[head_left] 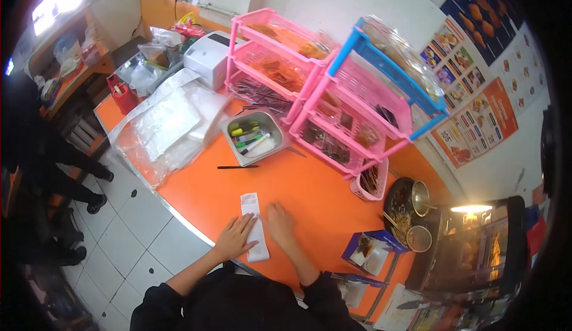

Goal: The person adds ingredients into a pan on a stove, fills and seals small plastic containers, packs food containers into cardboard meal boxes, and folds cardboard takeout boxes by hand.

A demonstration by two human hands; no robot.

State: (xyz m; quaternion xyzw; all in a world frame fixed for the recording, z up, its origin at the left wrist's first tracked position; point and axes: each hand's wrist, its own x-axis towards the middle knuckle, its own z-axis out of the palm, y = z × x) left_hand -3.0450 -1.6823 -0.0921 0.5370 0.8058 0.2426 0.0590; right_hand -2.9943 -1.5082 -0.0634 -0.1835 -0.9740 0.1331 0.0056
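Note:
A long white paper slip (256, 236), which looks like a printed receipt, lies lengthwise on the orange table in front of me. My left hand (236, 237) rests flat across its left side, fingers outstretched and pressing on the paper. Just right of the slip, my right hand (280, 226) lies on the tabletop with its fingers extended and its thumb side close to the paper's edge. Neither hand grips anything. Beyond the slip is a black pen (238, 167).
A metal tray (279, 149) holds markers. Pink shelves (298, 96) with packets stand behind it, near a white printer (205, 60). Plastic bags (167, 122) cover the left end. Food boxes (372, 250) and a lit display case (471, 253) are on the right. Another person (53, 164) stands left.

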